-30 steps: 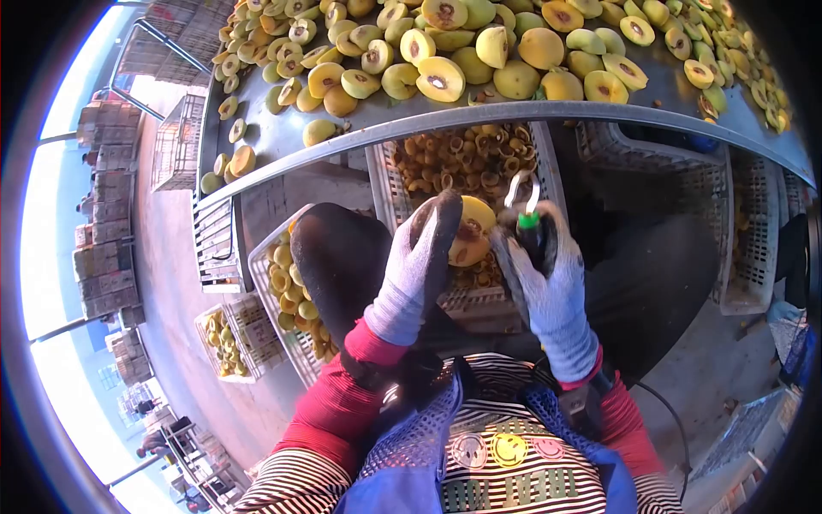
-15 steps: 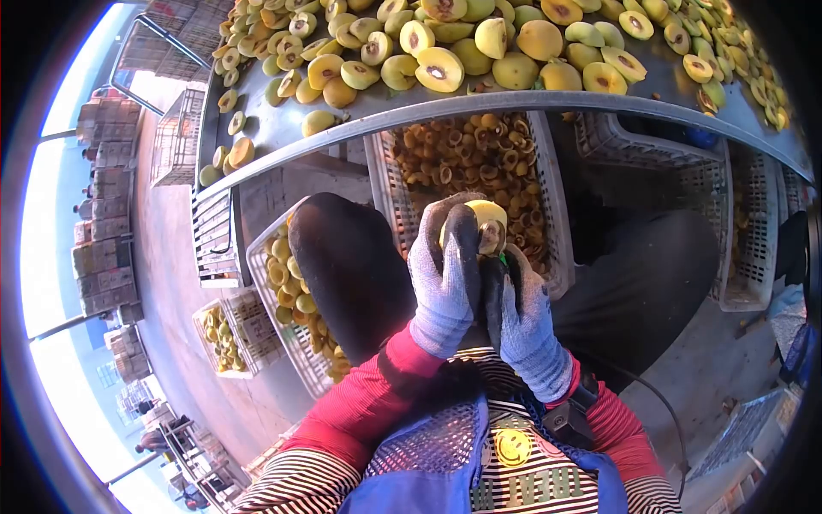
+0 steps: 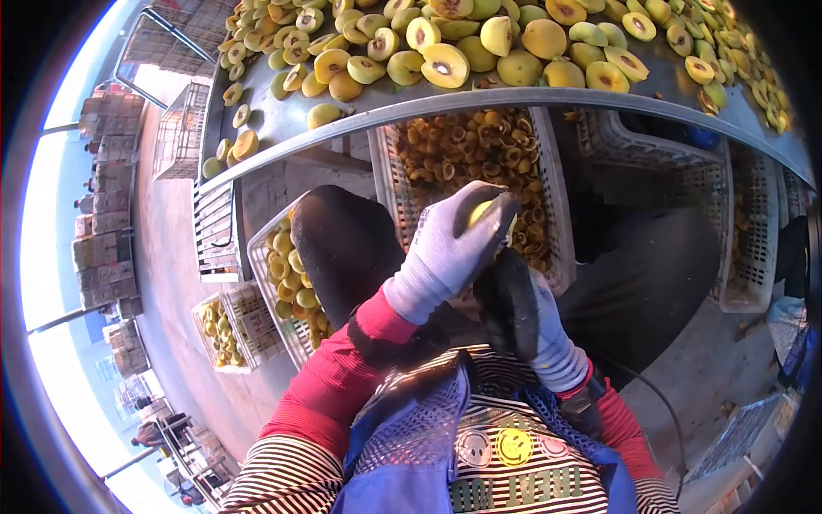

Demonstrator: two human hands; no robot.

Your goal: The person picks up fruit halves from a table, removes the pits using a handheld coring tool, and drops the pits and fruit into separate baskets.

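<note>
My left hand (image 3: 449,236), in a pale glove with dark fingertips, is closed around a yellow peach half (image 3: 481,212) above a crate. Only a small part of the fruit shows between thumb and fingers. Just below and to the right, my right hand (image 3: 527,313), gloved alike, has its fingers curled close to the left fingertips. What it grips is hidden by its dark fingers. Beneath both hands stands a white plastic crate (image 3: 558,201) full of brownish scooped pieces (image 3: 467,154).
A metal table (image 3: 282,120) ahead bears many halved peaches (image 3: 445,65), several with brown pits showing. Left of my knee, a crate (image 3: 261,257) holds fruit halves. Another small crate (image 3: 248,321) stands farther left. An open crate (image 3: 651,146) sits under the table at right.
My left hand has turned over the peach half, now covering most of its cut face. My right hand has dropped slightly and rotated; the small green bit by its fingertips is hidden now.
</note>
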